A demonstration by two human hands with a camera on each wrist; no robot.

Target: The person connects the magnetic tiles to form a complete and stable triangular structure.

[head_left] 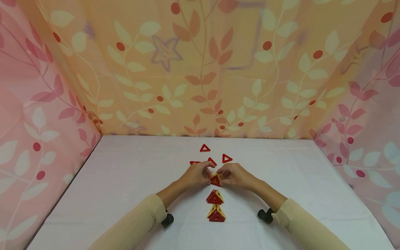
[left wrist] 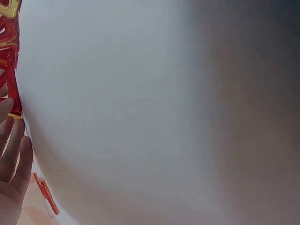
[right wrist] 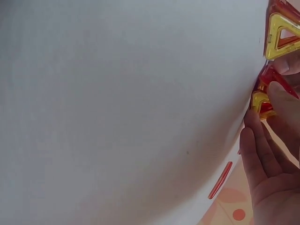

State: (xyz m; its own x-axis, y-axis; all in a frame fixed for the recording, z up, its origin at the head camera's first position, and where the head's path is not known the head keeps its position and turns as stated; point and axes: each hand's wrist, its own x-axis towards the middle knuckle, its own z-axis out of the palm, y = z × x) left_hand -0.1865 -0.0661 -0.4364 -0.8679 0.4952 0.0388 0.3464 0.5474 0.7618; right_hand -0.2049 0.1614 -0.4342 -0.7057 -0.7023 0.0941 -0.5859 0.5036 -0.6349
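Observation:
In the head view, a small pyramid (head_left: 215, 181) of red and yellow triangular frame tiles stands on the white table between both hands. My left hand (head_left: 197, 175) holds it from the left with thumb and fingers; a red tile (left wrist: 15, 93) shows by its fingertips in the left wrist view. From the right, my right hand (head_left: 238, 176) pinches the same pyramid, whose yellow tile (right wrist: 257, 101) appears beside the fingers in the right wrist view. Nearer my body sit two similar pyramids, a middle one (head_left: 214, 198) and a front one (head_left: 216, 218). Fingers cover part of the held pyramid.
Beyond the hands lie several loose red triangle tiles, including a far one (head_left: 205, 150), a right one (head_left: 223, 158) and one partly behind the left hand (head_left: 194, 162). Patterned cloth walls (head_left: 203, 86) enclose the white table (head_left: 131, 166) at the back and sides.

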